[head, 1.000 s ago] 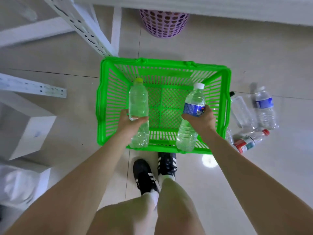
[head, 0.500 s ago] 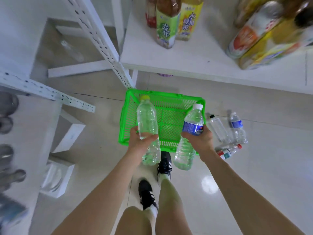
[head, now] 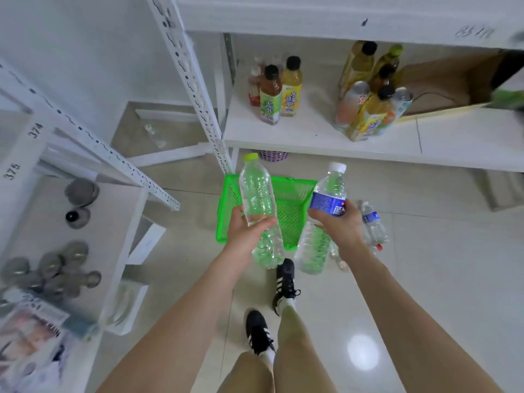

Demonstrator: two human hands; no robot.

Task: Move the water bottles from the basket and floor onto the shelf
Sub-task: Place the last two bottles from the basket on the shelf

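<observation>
Yellow-cap bottle [head: 256, 194] is in the left hand [head: 246, 234], which grasps it round the middle with the thumb across the front. The right hand [head: 340, 225] grasps a white-cap bottle [head: 329, 191] at the lower edge of its blue label. Both are clear, stand nearly upright with caps toward the top of the frame, and sit at centre frame, overlapping the green basket [head: 226, 211] on the floor behind them. More bottles [head: 374, 222] lie on the floor just right of the basket, partly hidden by the right hand. The white shelf [head: 312, 137] spans the upper right. At its left end stand tea bottles [head: 272, 95], further right a cluster of bottles and cans [head: 368, 109], and behind those a brown box [head: 453, 78]. A purple basket [head: 273, 156] shows just below the shelf's front edge. Two black shoes [head: 286, 282] show at lower centre.
</observation>
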